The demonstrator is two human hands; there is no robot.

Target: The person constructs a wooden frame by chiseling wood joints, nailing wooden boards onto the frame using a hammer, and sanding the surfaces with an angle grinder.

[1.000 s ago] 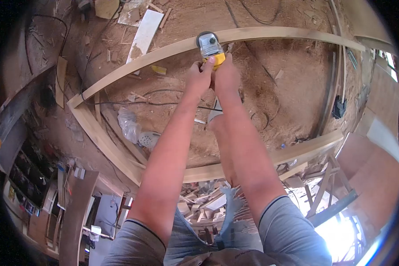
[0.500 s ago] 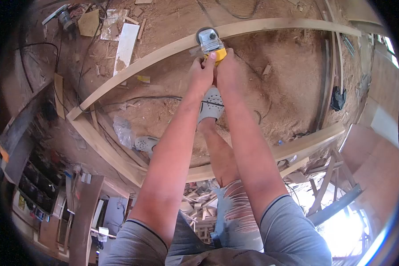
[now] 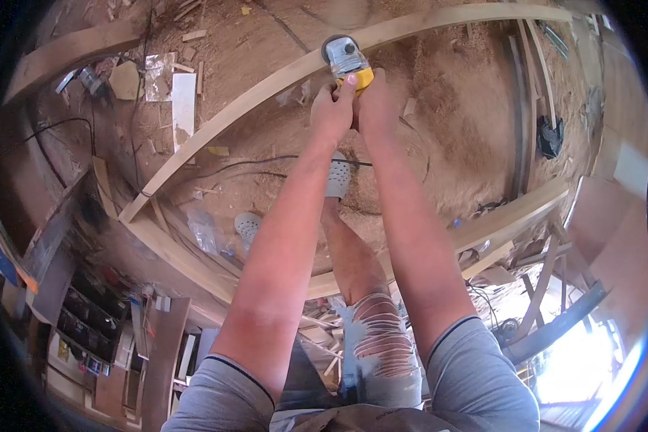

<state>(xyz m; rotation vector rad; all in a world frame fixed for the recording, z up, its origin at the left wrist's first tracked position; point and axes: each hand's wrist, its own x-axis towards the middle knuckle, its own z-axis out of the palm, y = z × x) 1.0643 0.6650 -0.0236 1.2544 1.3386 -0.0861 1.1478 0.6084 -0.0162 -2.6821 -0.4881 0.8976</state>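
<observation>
An angle grinder (image 3: pixel 348 61) with a silver head and yellow body is held out in front of me in both hands. Its dark round disc meets the near side of a long pale wooden beam (image 3: pixel 266 86). My left hand (image 3: pixel 333 111) is closed round the grinder's left side, thumb on top of the yellow part. Wrapped round the right side is my right hand (image 3: pixel 376 104), its fingers mostly hidden behind the tool. A black power cord (image 3: pixel 252 161) runs across the ground below my wrists.
Another pale beam (image 3: pixel 511 212) lies nearer, to the right, and one (image 3: pixel 173 252) joins the long beam at left. A white board (image 3: pixel 183 108), a second grinder-like tool (image 3: pixel 90 81) and a black plastic bag (image 3: pixel 549 138) lie on the sawdust-covered ground. My feet stand between the beams.
Both hands and the grinder have shifted slightly right along the beam. The view has tilted a little, and my left foot shows more to the right.
</observation>
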